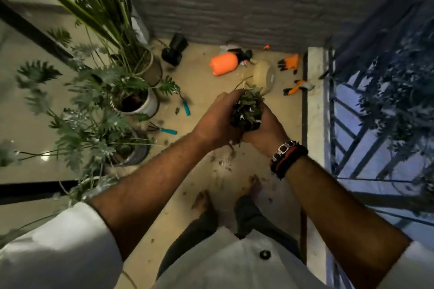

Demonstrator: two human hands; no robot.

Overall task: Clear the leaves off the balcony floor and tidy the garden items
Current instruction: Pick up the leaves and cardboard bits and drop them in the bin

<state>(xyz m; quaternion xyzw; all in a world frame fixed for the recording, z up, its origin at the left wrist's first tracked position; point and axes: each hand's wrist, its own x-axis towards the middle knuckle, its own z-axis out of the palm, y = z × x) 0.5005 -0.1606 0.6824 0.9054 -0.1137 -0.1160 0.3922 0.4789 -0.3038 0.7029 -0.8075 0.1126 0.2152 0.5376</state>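
Both hands, left hand (217, 119) and right hand (265, 125), grip a leaf bundle (246, 110) above the balcony floor (204, 82); orange sprayer (224, 63) lies far.

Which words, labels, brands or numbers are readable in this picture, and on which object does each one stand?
None can be read.
Orange plastic spray bottle lying on the floor: no label visible.
Overturned beige round pot: a pale mark on its base, too blurred to read.
Black pot lying on its side: no text visible.
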